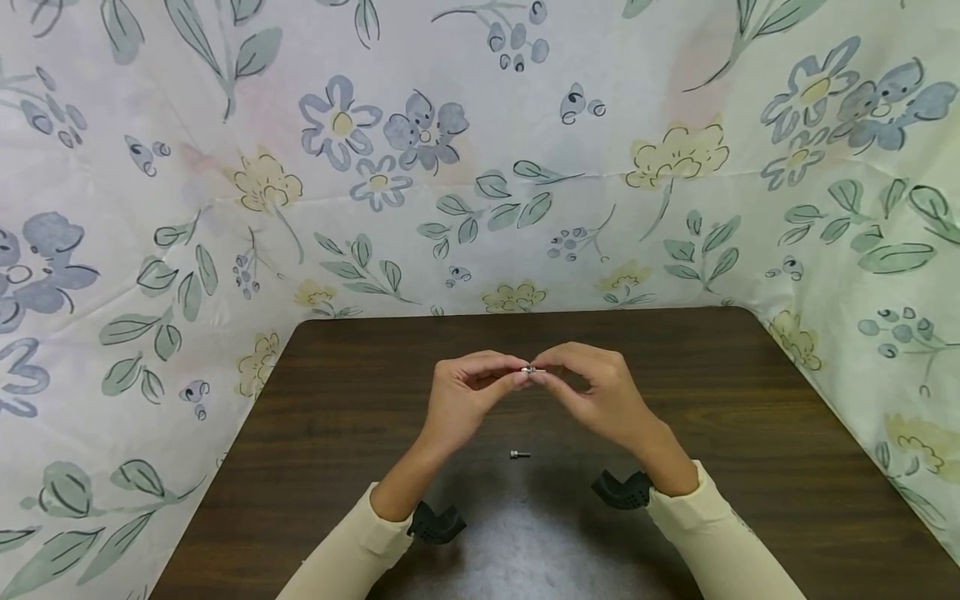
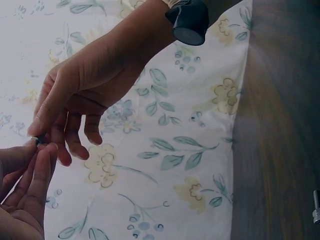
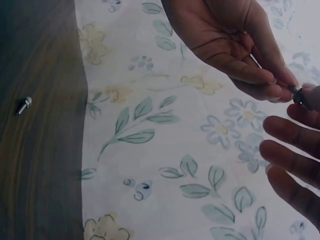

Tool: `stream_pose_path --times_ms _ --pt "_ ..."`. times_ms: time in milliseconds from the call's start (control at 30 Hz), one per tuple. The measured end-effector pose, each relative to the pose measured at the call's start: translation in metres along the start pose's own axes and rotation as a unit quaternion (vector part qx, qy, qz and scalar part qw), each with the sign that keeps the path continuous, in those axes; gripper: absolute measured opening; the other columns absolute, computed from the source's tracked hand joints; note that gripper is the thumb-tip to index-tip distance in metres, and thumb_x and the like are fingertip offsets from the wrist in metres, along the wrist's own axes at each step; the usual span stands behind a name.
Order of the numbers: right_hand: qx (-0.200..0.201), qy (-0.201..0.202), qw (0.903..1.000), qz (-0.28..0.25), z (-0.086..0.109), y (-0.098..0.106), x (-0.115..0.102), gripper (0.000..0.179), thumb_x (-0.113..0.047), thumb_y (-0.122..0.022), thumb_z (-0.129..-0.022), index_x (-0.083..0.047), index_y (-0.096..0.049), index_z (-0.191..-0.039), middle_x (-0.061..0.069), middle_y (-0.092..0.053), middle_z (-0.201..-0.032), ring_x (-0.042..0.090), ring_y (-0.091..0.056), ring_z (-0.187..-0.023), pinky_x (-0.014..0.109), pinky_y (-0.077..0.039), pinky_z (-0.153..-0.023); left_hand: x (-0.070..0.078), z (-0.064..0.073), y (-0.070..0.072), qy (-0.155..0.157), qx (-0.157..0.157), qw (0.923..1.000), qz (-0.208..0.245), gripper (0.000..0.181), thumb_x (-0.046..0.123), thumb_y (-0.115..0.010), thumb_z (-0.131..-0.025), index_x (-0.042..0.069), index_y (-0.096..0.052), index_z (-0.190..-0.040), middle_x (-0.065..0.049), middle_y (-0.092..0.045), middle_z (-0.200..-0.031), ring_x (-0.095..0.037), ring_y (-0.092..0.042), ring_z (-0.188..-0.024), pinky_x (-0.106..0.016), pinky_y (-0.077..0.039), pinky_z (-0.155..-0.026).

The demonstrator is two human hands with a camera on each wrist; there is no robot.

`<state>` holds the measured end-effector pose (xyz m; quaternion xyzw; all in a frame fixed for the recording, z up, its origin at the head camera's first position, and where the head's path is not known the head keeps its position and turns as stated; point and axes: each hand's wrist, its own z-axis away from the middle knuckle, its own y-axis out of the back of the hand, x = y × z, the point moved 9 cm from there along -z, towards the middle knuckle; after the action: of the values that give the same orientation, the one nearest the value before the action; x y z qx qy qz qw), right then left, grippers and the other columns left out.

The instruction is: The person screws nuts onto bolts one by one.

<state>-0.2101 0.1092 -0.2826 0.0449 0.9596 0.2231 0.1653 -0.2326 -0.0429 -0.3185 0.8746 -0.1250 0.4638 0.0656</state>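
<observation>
A small metal bolt (image 1: pixel 531 370) is held level above the table, between the fingertips of both hands. My left hand (image 1: pixel 467 393) pinches it from the left with thumb and forefinger. From the right, my right hand (image 1: pixel 600 390) pinches it the same way, with the other fingers loosely bent in the left wrist view. Fingertips cover much of the bolt in every view. Nearer to me, a second bolt (image 1: pixel 519 455) with a round head and thin shank lies on the table; the right wrist view shows this loose bolt (image 3: pixel 24 105) at the left.
The dark wooden table (image 1: pixel 337 467) spreads under both arms. A floral cloth (image 1: pixel 480 167) hangs behind it and along both sides. Black camera mounts are worn on the left wrist (image 1: pixel 437 523) and the right wrist (image 1: pixel 622 490).
</observation>
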Motion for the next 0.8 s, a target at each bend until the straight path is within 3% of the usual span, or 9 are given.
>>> stream_pose_path --times_ms 133,333,433,567,700,800 --pt "-0.003 -0.009 0.9999 0.010 0.0013 -0.0013 0.0020 0.006 -0.009 -0.074 -0.094 -0.008 -0.076 -0.099 -0.001 -0.074 -0.094 0.014 -0.070 -0.083 0.023 -0.058 -0.076 0.0000 0.0005 -0.0003 0.000 0.000 1.0000 -0.004 0.013 -0.003 -0.074 -0.090 -0.005 -0.077 -0.103 -0.018 -0.074 -0.097 -0.023 -0.075 -0.083 -0.041 -0.063 -0.075" --pt "0.001 -0.019 0.9997 0.016 0.0021 0.0000 0.0035 0.018 -0.022 -0.072 -0.098 -0.005 -0.076 -0.104 0.002 -0.075 -0.097 0.015 -0.070 -0.080 0.020 -0.057 -0.074 0.0004 -0.0004 -0.0005 -0.004 -0.002 1.0000 -0.004 0.014 -0.001 -0.075 -0.090 -0.004 -0.077 -0.103 -0.015 -0.074 -0.097 -0.028 -0.075 -0.083 -0.043 -0.063 -0.074" --pt "0.006 -0.001 0.9999 0.010 0.0001 0.0020 0.0003 0.018 -0.011 -0.079 -0.090 -0.003 -0.075 -0.106 0.005 -0.075 -0.097 0.016 -0.069 -0.078 0.019 -0.056 -0.071 0.0009 -0.0017 -0.0001 -0.007 -0.001 1.0000 -0.004 0.014 0.000 -0.076 -0.090 -0.003 -0.077 -0.103 -0.014 -0.074 -0.096 -0.029 -0.074 -0.083 -0.043 -0.063 -0.074" --pt "0.006 0.005 1.0000 0.006 -0.0003 0.0015 -0.0006 0.030 0.007 -0.083 -0.078 -0.003 -0.075 -0.106 0.006 -0.075 -0.097 0.015 -0.070 -0.080 0.019 -0.057 -0.072 0.0011 -0.0020 -0.0003 -0.007 -0.002 1.0000 0.000 0.014 -0.001 -0.075 -0.090 -0.003 -0.077 -0.103 -0.015 -0.074 -0.096 -0.029 -0.075 -0.083 -0.043 -0.063 -0.075" --pt "0.008 0.001 0.9999 0.012 0.0004 0.0002 0.0004 0.016 -0.009 -0.078 -0.090 -0.003 -0.075 -0.105 0.005 -0.075 -0.096 0.014 -0.070 -0.080 0.019 -0.057 -0.072 0.0012 -0.0017 0.0004 -0.010 0.001 0.9999 0.003 0.013 -0.002 -0.075 -0.090 -0.004 -0.077 -0.103 -0.016 -0.073 -0.096 -0.027 -0.075 -0.081 -0.044 -0.063 -0.075" --pt "0.009 -0.002 0.9998 0.015 0.0007 -0.0009 0.0011 0.019 -0.022 -0.071 -0.097 -0.004 -0.075 -0.103 0.004 -0.075 -0.095 0.014 -0.070 -0.080 0.020 -0.057 -0.072 0.0017 -0.0015 0.0012 -0.014 0.005 0.9999 0.002 0.013 -0.002 -0.075 -0.090 -0.004 -0.077 -0.103 -0.016 -0.073 -0.095 -0.027 -0.075 -0.080 -0.044 -0.063 -0.074"
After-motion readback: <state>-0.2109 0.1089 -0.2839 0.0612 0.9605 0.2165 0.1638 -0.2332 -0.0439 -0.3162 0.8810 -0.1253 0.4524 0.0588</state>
